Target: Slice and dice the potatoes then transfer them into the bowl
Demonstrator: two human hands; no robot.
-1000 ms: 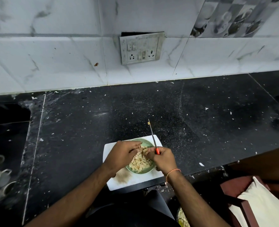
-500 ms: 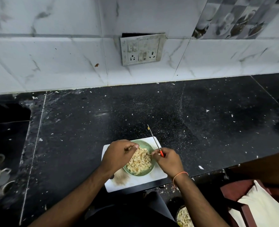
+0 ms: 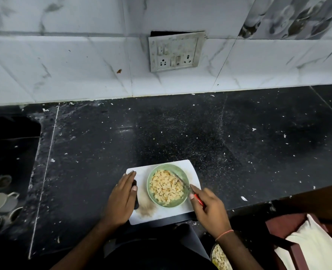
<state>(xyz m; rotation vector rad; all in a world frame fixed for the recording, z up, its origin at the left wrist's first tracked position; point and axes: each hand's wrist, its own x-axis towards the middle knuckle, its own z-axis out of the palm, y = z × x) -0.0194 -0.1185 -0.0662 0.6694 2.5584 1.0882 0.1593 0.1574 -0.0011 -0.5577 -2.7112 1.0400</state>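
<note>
Green bowl [image 3: 183, 175] of diced potato [image 3: 166, 186] (knife [image 3: 184, 184] in right hand [image 3: 208, 206])

Bare forearms; orange thread [image 3: 224, 234] circles right wrist.

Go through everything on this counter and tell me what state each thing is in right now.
Bowl: upright on the board, full of diced potato.
Board: flat on the counter, brown smear near its front.
Knife: held in the right hand, blade resting in the bowl.
Left hand: empty, flat on the board's left edge.
Cups: in the sink, upright.
</note>
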